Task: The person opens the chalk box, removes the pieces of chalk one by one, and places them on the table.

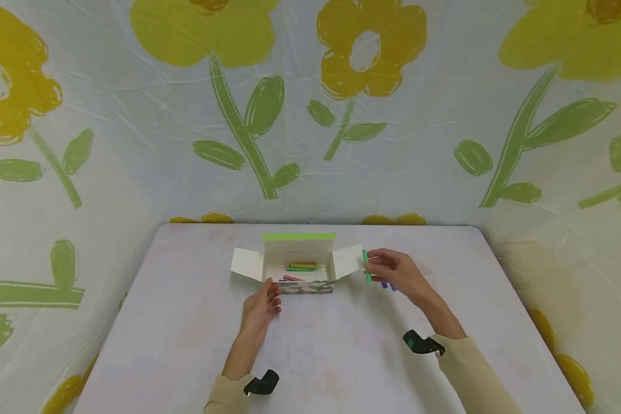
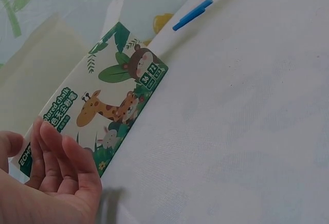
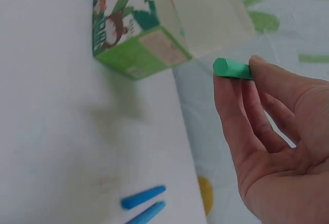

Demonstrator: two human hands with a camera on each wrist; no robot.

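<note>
My right hand (image 1: 397,272) is raised to the right of an open chalk box (image 1: 307,287). It pinches a green chalk stick (image 3: 234,69) between thumb and fingers, close to the box's spread right flap (image 1: 348,260). My left hand (image 1: 260,306) is at the box's front left corner, thumb at the rim and the other fingers before the printed front wall, which shows a giraffe and other animals in the left wrist view. Inside the box lie several chalk sticks (image 1: 301,267), green, yellow and reddish ones. Part of the box's floor is hidden by the front wall.
Two blue chalk sticks (image 3: 144,197) lie side by side on the table, below my right hand. The box's left flap (image 1: 247,263) and its green-edged lid (image 1: 299,242) stand spread out. Behind the pale table (image 1: 186,345) hangs a flower-print cloth (image 1: 300,115).
</note>
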